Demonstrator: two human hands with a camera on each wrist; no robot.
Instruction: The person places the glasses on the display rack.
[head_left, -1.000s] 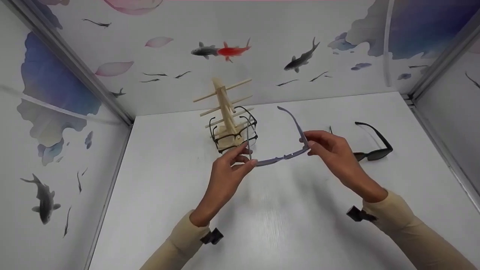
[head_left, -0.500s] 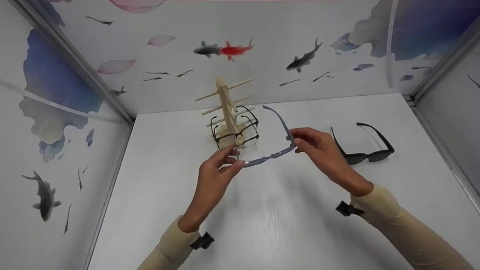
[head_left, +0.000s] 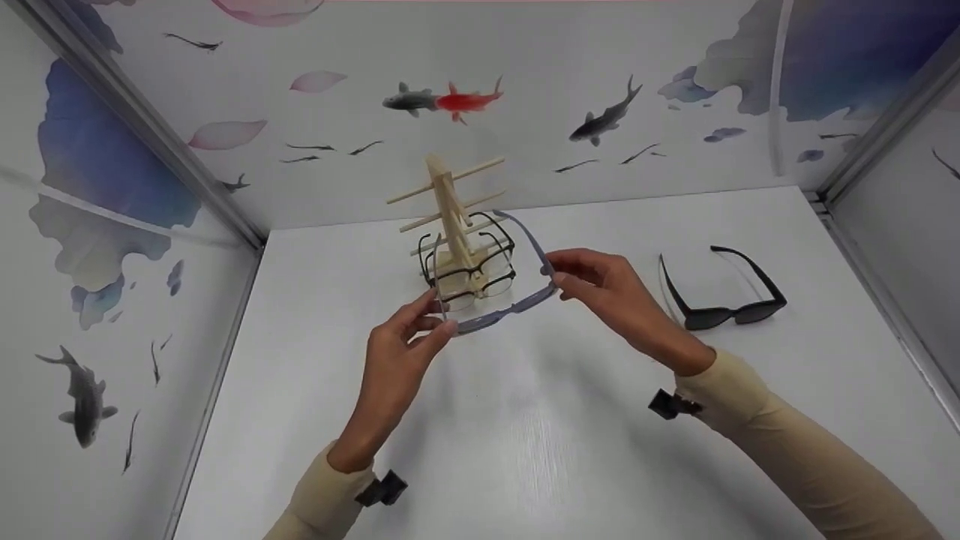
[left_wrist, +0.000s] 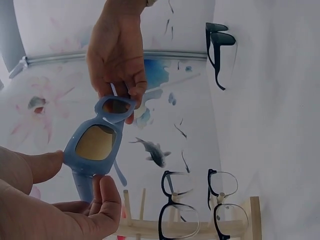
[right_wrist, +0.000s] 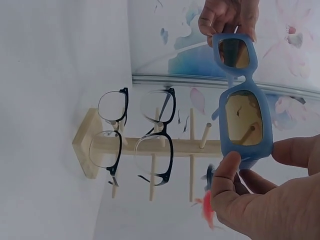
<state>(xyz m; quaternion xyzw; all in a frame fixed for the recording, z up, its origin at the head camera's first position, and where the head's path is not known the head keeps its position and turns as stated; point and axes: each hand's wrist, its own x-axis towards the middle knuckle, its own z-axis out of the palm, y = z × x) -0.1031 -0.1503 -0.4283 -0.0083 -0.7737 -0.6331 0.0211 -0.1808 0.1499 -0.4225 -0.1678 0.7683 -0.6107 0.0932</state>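
Note:
Blue-framed sunglasses [head_left: 484, 322] with amber lenses are held up between both hands, their temples unfolded and pointing toward the rack. My left hand [head_left: 401, 352] pinches the left end of the frame by the hinge, thumb in front. At the opposite hinge my right hand [head_left: 611, 300] pinches the right end. Just behind the sunglasses stands a wooden glasses rack [head_left: 448, 202] with crossbars. Two pairs of dark-framed clear glasses hang on its lower bars; the right wrist view shows the upper pair [right_wrist: 172, 135] and the lower pair [right_wrist: 119, 150] apart from each other.
Black sunglasses [head_left: 735, 313] lie on the white table [head_left: 525, 435], to the right of my right hand, temples unfolded. White panels painted with fish enclose the table at the back [head_left: 540, 90] and sides. The rack's upper bars [head_left: 480, 168] carry no glasses.
Both hands have moved left with the blue sunglasses, which now overlap the front of the rack in the head view. The black sunglasses have come fully into sight.

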